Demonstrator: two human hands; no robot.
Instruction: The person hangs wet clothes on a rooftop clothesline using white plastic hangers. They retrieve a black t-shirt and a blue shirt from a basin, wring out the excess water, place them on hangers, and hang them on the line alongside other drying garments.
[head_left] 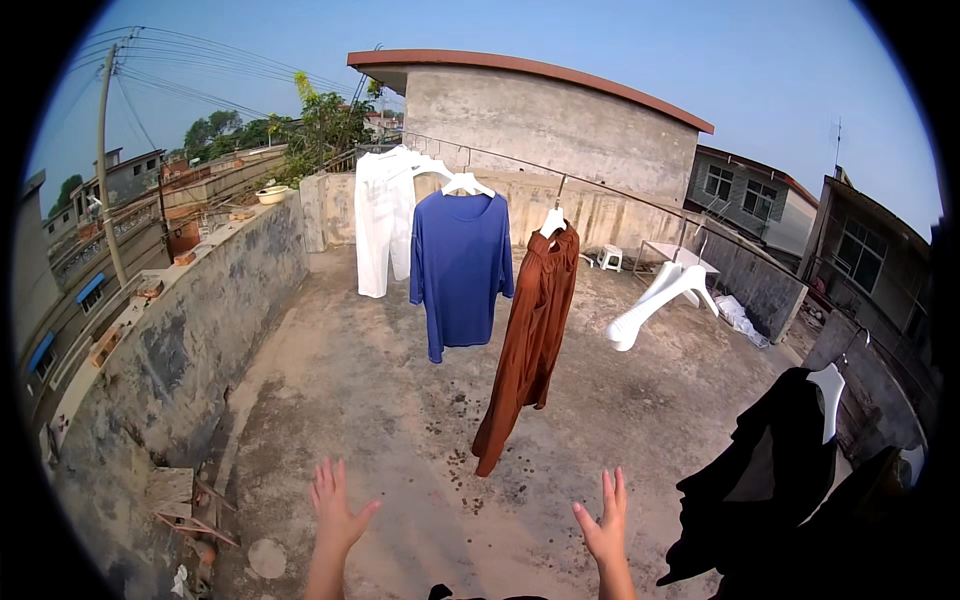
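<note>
While both bare hands stand raised above the grey concrete floor [400, 420] near its front edge, a pair of long rust-brown cloth trousers [533, 330] hangs beyond the fingertips and between them, clear of both. Their long axis runs steeply, tipped from the gathered waist at upper right to the lower hem at lower left; that hem is the part nearest the fingers, and the right hand [604, 525] looks slightly closer to it than the left hand [340, 515]. The left fingers are fanned, thumb stretched inward; the right fingers point up close together, thumb likewise held out. Neither has hold of anything. A white hanger carries the trousers from a thin dark line [640, 190], with a plain blue long top [462, 265] and white trousers [383, 225] toward its far left end, and bare white plastic hangers [665, 300] and a draped black garment [790, 430] toward its near right end.
</note>
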